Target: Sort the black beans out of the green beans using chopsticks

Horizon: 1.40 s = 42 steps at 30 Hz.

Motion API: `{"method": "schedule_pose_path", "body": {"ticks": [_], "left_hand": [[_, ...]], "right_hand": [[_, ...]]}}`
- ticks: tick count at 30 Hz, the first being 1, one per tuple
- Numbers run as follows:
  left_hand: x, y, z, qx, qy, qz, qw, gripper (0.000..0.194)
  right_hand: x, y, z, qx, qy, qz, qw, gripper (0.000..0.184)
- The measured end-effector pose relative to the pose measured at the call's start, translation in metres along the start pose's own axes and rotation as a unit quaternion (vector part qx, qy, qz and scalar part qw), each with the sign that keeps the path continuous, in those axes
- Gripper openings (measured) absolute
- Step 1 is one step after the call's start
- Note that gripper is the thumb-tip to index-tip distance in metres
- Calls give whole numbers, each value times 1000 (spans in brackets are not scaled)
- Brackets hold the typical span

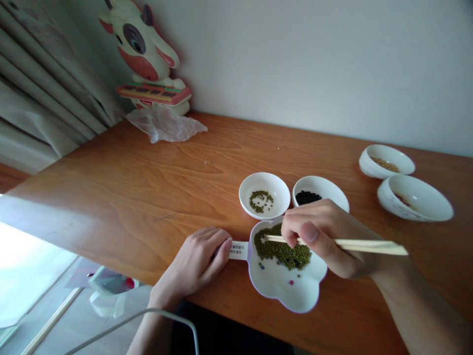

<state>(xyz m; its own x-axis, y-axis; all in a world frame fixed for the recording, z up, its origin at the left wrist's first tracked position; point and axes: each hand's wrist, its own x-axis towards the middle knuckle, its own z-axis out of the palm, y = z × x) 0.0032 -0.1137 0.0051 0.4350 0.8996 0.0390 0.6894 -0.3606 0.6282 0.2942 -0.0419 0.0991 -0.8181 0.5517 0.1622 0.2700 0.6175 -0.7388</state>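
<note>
My right hand (325, 236) is closed around a pair of wooden chopsticks (369, 245), whose tips reach into the green beans (291, 255) in a white, flower-shaped dish (284, 291) with a purple rim. My left hand (203, 256) grips the dish's handle, which carries a white printed label (238, 250). A small pink star-like bit (291, 282) lies on the dish's bare part. Just behind stand a white bowl (283, 204) with some green beans and another white bowl (334, 190) holding black beans, partly hidden by my right hand.
Two more white bowls (369, 165) (436, 209) stand at the right with small grains or beans inside. A cow-shaped toy keyboard (155, 93) and a crumpled clear plastic bag (170, 127) sit at the back left. A grey cable (162, 311) crosses near my left forearm.
</note>
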Motion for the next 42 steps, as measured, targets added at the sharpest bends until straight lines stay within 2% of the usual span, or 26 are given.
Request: {"method": "schedule_pose_path", "body": {"ticks": [24,33,42], "left_hand": [[0,0,-1,0,-2,-3,1000,30],[-1,-2,1,4,-8,-6,1000,31],[-2,-2,0,2,-17,-13,1000,32]], "right_hand": [[2,-2,4,2,-2,-13,1000,67],[0,0,0,7,-6,8,1000,64],[0,0,4,21,2,-1,1000,60]]}}
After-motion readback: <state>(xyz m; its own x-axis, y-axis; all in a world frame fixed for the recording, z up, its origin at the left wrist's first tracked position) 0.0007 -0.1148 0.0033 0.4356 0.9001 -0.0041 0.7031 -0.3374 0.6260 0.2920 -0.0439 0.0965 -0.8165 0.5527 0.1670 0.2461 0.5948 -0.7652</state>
